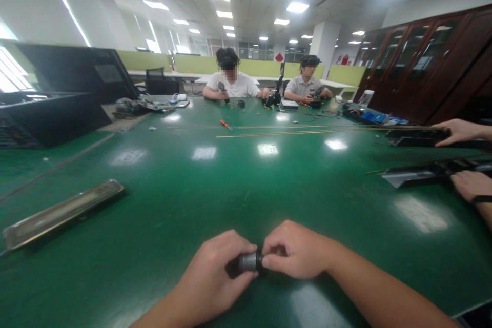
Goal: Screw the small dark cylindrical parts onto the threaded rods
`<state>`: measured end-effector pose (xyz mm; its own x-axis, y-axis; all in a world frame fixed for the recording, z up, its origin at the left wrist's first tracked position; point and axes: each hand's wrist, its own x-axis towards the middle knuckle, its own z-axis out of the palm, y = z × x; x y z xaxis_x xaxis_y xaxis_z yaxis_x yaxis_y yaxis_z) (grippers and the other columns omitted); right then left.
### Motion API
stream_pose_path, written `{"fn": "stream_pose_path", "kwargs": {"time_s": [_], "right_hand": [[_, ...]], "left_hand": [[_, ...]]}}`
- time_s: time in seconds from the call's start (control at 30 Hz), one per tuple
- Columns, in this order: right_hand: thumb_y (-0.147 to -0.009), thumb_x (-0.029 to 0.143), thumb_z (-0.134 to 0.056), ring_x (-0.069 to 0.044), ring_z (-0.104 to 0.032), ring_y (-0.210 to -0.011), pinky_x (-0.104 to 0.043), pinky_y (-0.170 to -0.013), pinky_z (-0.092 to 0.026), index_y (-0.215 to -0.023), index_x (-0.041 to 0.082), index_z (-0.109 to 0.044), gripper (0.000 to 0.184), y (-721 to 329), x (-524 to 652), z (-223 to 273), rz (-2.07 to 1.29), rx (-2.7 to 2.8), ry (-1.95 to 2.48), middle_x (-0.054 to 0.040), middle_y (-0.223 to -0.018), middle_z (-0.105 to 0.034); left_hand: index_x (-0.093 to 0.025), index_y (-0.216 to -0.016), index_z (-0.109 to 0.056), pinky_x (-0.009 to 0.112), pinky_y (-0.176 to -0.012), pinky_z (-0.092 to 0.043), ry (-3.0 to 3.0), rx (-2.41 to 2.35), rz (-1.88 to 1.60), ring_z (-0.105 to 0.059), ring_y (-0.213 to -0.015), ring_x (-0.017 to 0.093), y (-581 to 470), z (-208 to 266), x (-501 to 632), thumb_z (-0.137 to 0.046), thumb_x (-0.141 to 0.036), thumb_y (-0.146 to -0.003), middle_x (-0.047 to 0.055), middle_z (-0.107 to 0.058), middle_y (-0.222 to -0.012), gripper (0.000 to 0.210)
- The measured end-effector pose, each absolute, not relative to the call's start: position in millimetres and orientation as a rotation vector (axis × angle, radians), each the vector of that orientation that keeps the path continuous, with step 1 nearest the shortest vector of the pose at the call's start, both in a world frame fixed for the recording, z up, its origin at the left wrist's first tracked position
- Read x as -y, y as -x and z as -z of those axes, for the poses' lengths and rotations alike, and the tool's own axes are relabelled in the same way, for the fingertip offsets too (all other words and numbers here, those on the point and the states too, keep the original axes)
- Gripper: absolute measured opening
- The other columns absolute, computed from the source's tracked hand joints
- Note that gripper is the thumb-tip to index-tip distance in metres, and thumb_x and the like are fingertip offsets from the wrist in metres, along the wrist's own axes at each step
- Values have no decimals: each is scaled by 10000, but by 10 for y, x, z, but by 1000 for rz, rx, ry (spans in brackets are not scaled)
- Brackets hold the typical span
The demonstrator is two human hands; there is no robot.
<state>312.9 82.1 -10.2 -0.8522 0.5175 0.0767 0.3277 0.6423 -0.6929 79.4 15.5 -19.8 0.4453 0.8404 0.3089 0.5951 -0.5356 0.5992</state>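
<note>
Just above the green table, near its front edge, is a small grey-and-black cylinder, perhaps a little motor; its exact kind is too blurred to tell. My left hand wraps round its body, thumb below and fingers above. At the black right end, the thumb and forefinger of my right hand are pinched against the cylinder. My right hand's other fingers curl in, and a small dark gap shows between them. Part of the cylinder is hidden behind my left fingers.
A long metal tray lies at left. On the right, another person's hands hold black metal channels beside thin rods. An orange screwdriver lies farther back. Two people sit across the table; a large black case stands far left.
</note>
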Motion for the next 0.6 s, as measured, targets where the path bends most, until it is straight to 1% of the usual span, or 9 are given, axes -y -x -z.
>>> {"fn": "stream_pose_path", "kwargs": {"time_s": [0.6], "right_hand": [[-889,286,-633,-109,-513,-581,-219,-569,-358,-850,167,-739,163,-3148,-823,66,-1008,2596,691,17,-639,-602]], "left_hand": [[-261,-1059,-687,274,-766,-487,-2284,-1211,-833,-647,-869,158,-771,163,-168,-676,-174,-832,10,-701,-940,243]]}}
